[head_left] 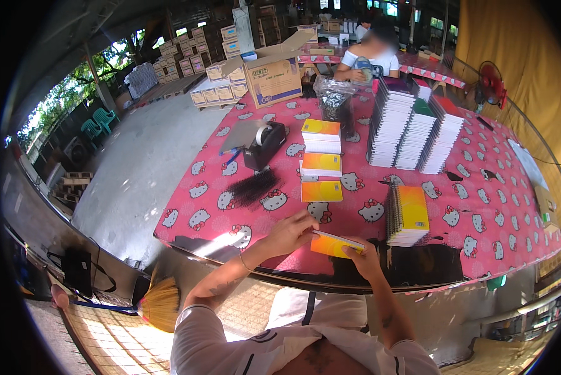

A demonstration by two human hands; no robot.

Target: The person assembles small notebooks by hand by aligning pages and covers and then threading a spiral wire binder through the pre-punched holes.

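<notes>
1. While the right hand (364, 252) pinches the yellow-orange notebook (329, 246) at its right end, the left hand (297, 230) bunches its fingertips at the left corner; whether these grip cannot be told.
2. Notebook location: near edge of the pink table (368, 232).
3. Right: coil-bound stack (413, 209).

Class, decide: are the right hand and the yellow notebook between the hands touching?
Touching: the head view shows the right hand gripping the yellow notebook, thumb on its cover.
</notes>
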